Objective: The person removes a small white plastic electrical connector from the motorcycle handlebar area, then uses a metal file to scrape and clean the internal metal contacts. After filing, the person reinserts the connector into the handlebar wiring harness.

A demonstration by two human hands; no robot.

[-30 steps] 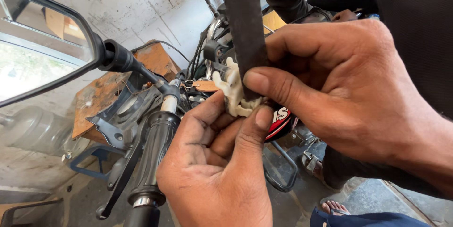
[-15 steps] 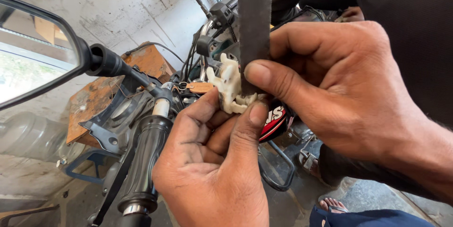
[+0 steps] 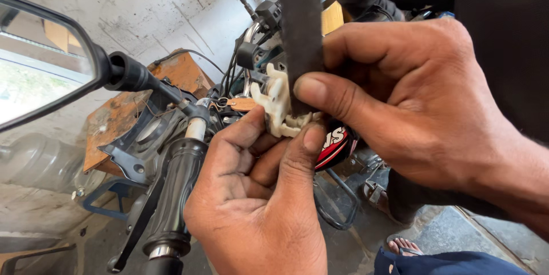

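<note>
A small off-white plastic connector [image 3: 278,100] sits between both hands in the head view. My left hand [image 3: 257,200] pinches it from below with thumb and forefinger. My right hand [image 3: 400,98] presses its thumb against a dark flat strap-like bar [image 3: 301,29] that runs up from the connector and out of the frame's top. Both hands hover just right of a motorcycle's black handlebar grip [image 3: 174,195]. How the connector joins the bar is hidden by my fingers.
A rear-view mirror [image 3: 40,60] sticks out at the left on a black stalk. A black brake lever [image 3: 140,220] runs beside the grip. Cables and a second handlebar [image 3: 257,20] lie behind. An orange-topped stool [image 3: 123,112], a clear water jug [image 3: 40,160] and someone's sandalled foot [image 3: 403,245] are below.
The view has drifted, so the mirror and handlebar sit slightly lower and further left. Both hands keep the same grip on the connector and bar, with the bar now more upright.
</note>
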